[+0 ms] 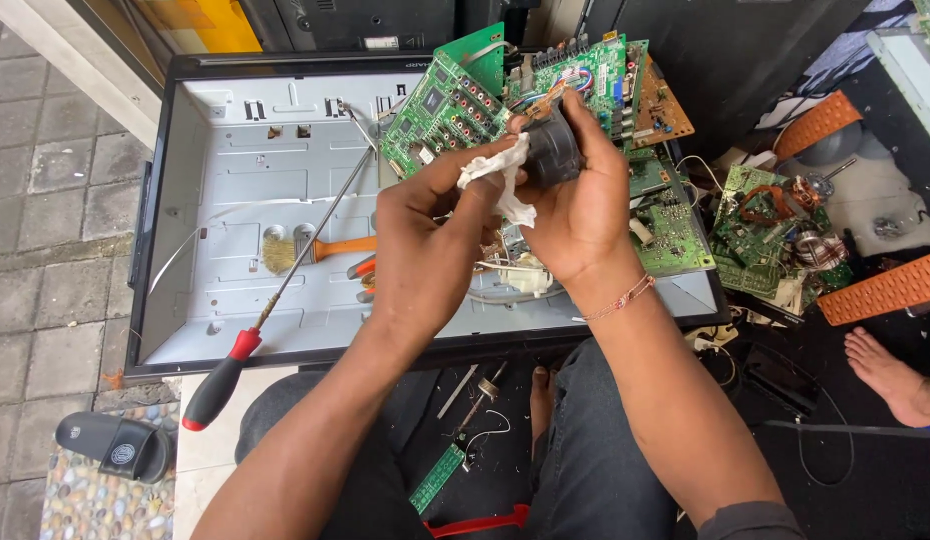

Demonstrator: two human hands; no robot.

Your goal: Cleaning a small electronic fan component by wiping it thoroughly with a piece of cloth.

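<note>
My right hand (585, 205) grips a dark round part (553, 152), cylinder-shaped, held above an opened flat-screen back panel (245, 180). My left hand (425, 250) pinches a crumpled white cloth (500, 175) and presses it against the side of that dark part. Both hands meet over the panel's right half. A thin red string bracelet (620, 298) circles my right wrist.
Green circuit boards (455, 100) lie at the panel's far right. A long screwdriver with a red and black handle (225, 375) and an orange-handled brush (305, 247) rest on the panel. More boards and parts (770, 235) pile up at right. Another person's bare foot (895, 375) and a black sandal (115, 443) are on the ground.
</note>
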